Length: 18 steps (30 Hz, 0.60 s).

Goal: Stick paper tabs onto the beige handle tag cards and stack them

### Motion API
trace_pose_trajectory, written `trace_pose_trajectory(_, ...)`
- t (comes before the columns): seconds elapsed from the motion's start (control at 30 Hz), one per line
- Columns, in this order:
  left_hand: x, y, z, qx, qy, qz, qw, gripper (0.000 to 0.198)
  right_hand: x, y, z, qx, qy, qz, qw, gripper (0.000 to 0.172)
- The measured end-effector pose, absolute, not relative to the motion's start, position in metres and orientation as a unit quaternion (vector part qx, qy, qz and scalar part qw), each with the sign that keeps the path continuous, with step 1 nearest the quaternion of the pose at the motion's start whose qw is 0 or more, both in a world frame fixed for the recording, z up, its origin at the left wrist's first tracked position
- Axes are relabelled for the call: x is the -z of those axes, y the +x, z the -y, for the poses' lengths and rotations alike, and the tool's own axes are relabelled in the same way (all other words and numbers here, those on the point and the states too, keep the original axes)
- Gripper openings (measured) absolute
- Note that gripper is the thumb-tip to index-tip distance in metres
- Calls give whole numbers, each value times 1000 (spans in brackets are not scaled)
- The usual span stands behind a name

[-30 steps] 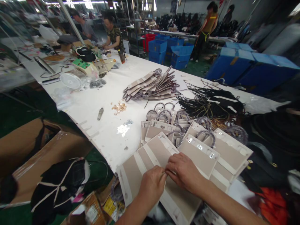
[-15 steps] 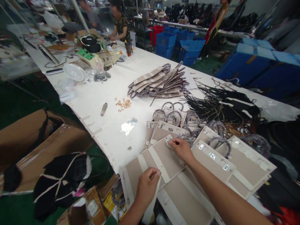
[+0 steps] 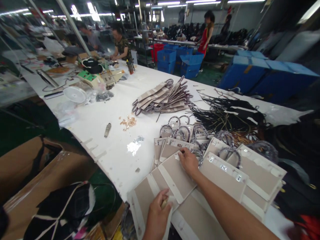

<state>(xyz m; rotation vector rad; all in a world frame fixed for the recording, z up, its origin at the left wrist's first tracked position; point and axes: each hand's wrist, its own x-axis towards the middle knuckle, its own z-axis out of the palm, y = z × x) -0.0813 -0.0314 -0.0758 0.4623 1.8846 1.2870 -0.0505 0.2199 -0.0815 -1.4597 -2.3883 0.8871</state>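
– Firstly, how do your hands stand?

– Your right hand is drawn narrow at the far edge of one beige panel, directly before you; whether it pinches or merely presses, I cannot tell. Probably it steadies that panel. Your left hand, at 7 o'clock from the right, is curled narrow around one small item, too hidden to identify.

– And your layout, counted?

– One neighbouring panel, at your 3 o'clock, bears three shiny fittings. Other panels overlap too much to count, seemingly fanned so their fitted edges show. Further: one pile of panels at 12; one heap of gold pieces, uncountable, between 10 and 11; one grey tube at 10; one bundle of black cords between 1 and 2. You presumably space these to prevent mixing.
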Motion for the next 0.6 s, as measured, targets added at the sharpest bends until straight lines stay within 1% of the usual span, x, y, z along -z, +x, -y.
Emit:
trace_pose_trajectory(0.07, 82, -77, 38, -519, 160, -748, 380, 63, 76, -50, -221, -316, -487, 804, 126, 21)
trace_pose_trajectory(0.1, 85, -75, 41, -525, 154, -747, 378, 66, 71, -49, -220, -321, -485, 802, 138, 21)
trace_pose_trajectory(0.2, 87, -74, 49, -518, 179, -747, 377, 57, 49, -30, -202, -377, -448, 791, 174, 23)
trace_pose_trajectory(0.3, 76, -71, 50, -476, 236, -763, 369, 59, 20, 9, -167, -506, -346, 769, 181, 23)
trace_pose_trajectory(0.37, 64, -67, 45, -449, 277, -776, 346, 59, 2, 40, -142, -552, -277, 769, 166, 23)
trace_pose_trajectory(0.43, 51, -59, 36, -427, 323, -781, 321, 56, -12, 71, -123, -536, -243, 794, 155, 22)
trace_pose_trajectory(0.47, 45, -55, 31, -418, 348, -778, 313, 53, -17, 85, -118, -515, -237, 810, 150, 18)
trace_pose_trajectory(0.53, 36, -44, 20, -406, 405, -761, 303, 43, -27, 109, -113, -458, -237, 845, 144, 12)
trace_pose_trajectory(0.6, 31, -34, 10, -388, 473, -736, 290, 33, -35, 128, -115, -395, -249, 873, 141, 9)
